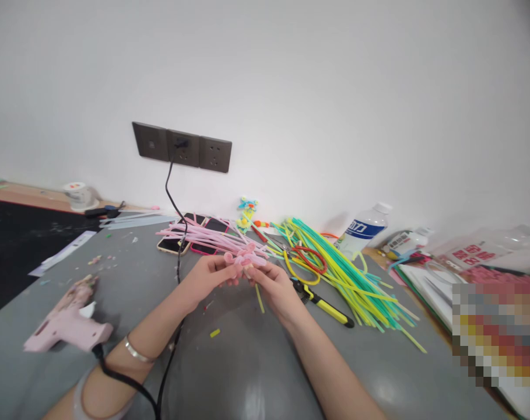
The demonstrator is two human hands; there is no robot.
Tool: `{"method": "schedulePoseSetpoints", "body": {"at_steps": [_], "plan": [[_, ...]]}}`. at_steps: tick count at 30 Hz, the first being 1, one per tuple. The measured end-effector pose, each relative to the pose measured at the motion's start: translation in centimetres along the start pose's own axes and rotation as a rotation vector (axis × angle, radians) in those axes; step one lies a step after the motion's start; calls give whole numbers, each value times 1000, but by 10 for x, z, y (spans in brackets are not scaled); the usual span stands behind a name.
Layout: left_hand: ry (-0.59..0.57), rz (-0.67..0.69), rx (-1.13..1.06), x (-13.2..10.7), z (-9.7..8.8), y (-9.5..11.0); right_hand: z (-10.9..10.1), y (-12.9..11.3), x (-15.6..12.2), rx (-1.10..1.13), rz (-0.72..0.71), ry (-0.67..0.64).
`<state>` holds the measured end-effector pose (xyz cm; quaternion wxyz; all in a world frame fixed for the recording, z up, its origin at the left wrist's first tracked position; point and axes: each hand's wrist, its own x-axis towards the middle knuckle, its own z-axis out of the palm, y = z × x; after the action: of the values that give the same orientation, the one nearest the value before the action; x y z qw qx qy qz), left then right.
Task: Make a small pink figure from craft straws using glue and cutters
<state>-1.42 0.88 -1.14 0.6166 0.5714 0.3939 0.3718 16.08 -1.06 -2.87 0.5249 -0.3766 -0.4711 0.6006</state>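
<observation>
Both my hands meet over the middle of the grey table [239, 361], pinching a small pink pipe-cleaner figure [246, 256] with rounded, ear-like loops on top. My left hand [215, 273] grips its left side, fingers closed. Its right side is between the thumb and fingers of my right hand [271, 283]. My fingers hide the figure's lower part. Just behind lies a bundle of pink pipe cleaners [208, 234]. Right of my hands are scissors [306, 261] with red and yellow handles, yellow-and-black pliers [326, 306], and a pile of yellow and green pipe cleaners [348, 280].
A pink glue gun [63, 324] lies at left. Its black cord [129, 380] runs past my left arm; another stretch climbs to the wall socket [182, 147]. Phones [173, 245] lie under the pink bundle. A bottle [365, 228] leans at back right, near a small colourful figure [247, 213].
</observation>
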Motion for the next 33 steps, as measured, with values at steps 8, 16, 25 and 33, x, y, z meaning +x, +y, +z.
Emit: {"method": "schedulePoseSetpoints", "body": {"at_steps": [8,16,25,33], "plan": [[39,73,-23,-1,2,5,-2,0,0,-31,-41,-12],[73,61,-5,-2,5,5,-1,-3,-1,-86,-62,7],[30,36,32,-1,0,3,0,-5,-2,-112,-59,-10],[2,-6,-22,-1,-1,-1,-1,-3,-2,-91,-29,-15]]}}
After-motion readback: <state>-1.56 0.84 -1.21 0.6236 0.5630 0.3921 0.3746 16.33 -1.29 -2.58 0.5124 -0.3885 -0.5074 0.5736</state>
